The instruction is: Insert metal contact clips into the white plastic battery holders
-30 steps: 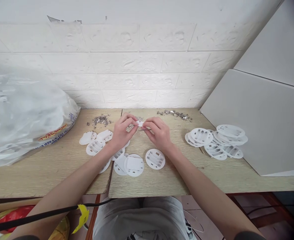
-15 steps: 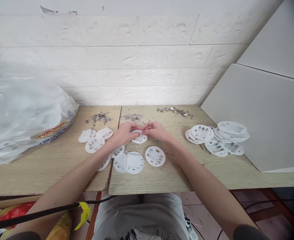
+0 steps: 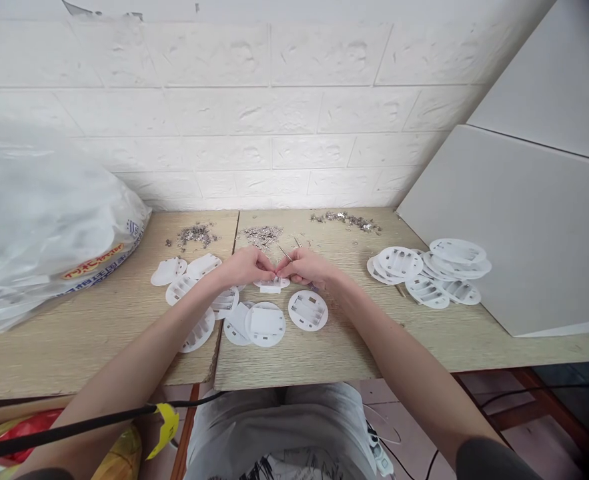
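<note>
My left hand (image 3: 251, 265) pinches the far edge of a white round battery holder (image 3: 271, 287), which is tilted above the table. Against its thumb and fingertips, my right hand (image 3: 310, 268) is closed at the same edge. A thin metal tool (image 3: 285, 254) sticks up from between the right fingers; its other end is hidden in the hand. Whether a small part sits between the fingertips is too small to tell. Just nearer to me lies another battery holder (image 3: 308, 311) with its slots facing up, beside a holder lying flat side up (image 3: 265, 325).
Small metal pieces form heaps at the back: a left pile (image 3: 197, 234), a middle pile (image 3: 262, 236) and a right pile (image 3: 351, 221). Several white holders (image 3: 400, 263) are stacked at the right, near a grey panel (image 3: 519, 227). A large plastic bag (image 3: 49, 227) stands left.
Both hands have come slightly nearer to me and closer together. The held battery holder has tilted and moved down, its far edge now between the fingertips of both hands.
</note>
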`<state>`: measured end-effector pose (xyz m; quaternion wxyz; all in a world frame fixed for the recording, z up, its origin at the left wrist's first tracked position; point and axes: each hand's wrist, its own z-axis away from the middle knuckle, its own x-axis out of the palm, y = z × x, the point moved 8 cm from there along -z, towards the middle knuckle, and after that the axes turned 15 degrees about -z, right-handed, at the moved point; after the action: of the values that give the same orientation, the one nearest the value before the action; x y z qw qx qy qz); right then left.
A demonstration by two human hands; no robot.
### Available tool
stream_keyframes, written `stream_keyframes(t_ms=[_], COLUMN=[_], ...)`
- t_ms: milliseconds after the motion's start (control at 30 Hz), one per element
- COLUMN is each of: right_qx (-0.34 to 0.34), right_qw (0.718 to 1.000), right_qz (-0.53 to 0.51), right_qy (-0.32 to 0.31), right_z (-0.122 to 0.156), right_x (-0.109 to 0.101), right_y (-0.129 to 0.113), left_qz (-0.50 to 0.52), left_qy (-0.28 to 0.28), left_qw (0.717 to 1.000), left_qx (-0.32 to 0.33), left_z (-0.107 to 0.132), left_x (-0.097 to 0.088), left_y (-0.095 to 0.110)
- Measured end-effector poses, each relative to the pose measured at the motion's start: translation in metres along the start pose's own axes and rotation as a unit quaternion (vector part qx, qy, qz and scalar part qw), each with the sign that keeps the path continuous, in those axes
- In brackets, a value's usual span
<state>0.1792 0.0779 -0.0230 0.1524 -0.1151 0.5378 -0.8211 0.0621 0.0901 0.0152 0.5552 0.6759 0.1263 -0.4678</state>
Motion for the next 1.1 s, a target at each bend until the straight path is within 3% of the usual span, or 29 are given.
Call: stream_keyframes(t_ms=[200,600,933,1100], right_qx=[0.003,-0.045,-0.102,-0.127], right_qw=[0.999,0.997,0.972,0.974], right_qz=[0.035,0.054,0.2,0.187], right_qy=[0.031,0.042,0.07,0.021], right_z=[0.009,0.003,0.008,0.012], right_x=[0.002,0.002,0.01,0.017], right_y=[-0.008,-0.007,-0.019,-0.021], left_qz=[-0.057,-0.091,-0.278,-0.328], left_qy=[-0.047,-0.037,-0.032,-0.036], left_qw=[0.997,0.994,0.955,0.939], left_qx=[-0.02,-0.044,0.097,0.095], left_z=[-0.002,0.002,0.004,0.01], left_x=[0.008,0.01,0.023,0.03], left_y=[-0.002,0.001,0.014,0.014])
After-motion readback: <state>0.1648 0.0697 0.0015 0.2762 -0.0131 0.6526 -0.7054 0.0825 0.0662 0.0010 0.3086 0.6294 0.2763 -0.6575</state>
